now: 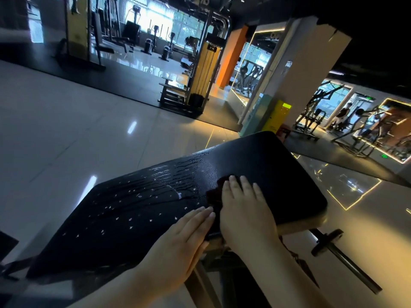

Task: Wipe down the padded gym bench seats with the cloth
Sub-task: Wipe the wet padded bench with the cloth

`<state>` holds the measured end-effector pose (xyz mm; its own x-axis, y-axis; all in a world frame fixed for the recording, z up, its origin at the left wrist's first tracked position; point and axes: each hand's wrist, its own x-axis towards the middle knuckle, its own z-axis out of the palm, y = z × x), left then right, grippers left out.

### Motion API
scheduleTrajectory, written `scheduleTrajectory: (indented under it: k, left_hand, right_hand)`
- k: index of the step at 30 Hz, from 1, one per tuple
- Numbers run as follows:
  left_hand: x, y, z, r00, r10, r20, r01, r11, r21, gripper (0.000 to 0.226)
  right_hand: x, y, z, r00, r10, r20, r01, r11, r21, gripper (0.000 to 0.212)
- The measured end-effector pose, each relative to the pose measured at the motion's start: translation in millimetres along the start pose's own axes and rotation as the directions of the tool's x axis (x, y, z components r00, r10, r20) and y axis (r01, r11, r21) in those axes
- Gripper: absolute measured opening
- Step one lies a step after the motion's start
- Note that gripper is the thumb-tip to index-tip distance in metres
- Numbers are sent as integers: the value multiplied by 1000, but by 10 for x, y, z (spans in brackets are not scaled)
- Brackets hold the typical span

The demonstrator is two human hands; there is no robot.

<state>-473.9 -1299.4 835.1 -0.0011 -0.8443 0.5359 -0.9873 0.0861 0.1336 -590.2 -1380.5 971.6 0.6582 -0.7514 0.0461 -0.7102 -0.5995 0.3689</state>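
R hand (244, 210) is pressed flat, fingers straight, on cloth (213, 194); L hand (189, 232) laid flat on pad (278, 174). Wet streaks (169, 174) are best swept w/ even pressure.

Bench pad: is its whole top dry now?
No: drops and wet streaks cover the bench pad left of the cloth, which lies under the right hand.

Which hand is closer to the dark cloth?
Right. The right hand presses flat on the cloth; the left hand lies on the pad beside it.
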Motion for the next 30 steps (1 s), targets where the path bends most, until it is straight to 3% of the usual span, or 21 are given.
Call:
scheduleTrajectory:
  k: [5,9,15,18,23,27,30]
  left_hand:
    - [-122,-182,127,990,127,-65,-124,991,52,54]
    - [-102,-264,158,974,200,-109,-196,980,44,51]
    - [-148,-442,177,956,268,-115,-261,962,78,52]
    - [-202,-578,161,952,294,-86,-288,955,77,56]
    - [-266,-684,206,946,303,-117,-305,952,2,54]
    - [-290,-705,222,941,308,-137,-313,950,-15,54]
    - [-287,-715,248,942,307,-134,-315,948,-43,54]
  right_hand:
    - [42,-143,112,999,-45,-12,45,998,45,64]
    - [-82,-45,208,992,-2,-126,12,997,79,52]
    - [111,-207,12,993,117,5,-117,992,55,65]
    - [198,-516,64,998,47,33,-49,998,41,73]
    - [37,-586,169,1000,2,1,-2,989,145,59]
    - [22,-350,112,986,148,-78,-138,984,117,59]
    - [211,-391,81,973,228,-20,-226,970,90,62]
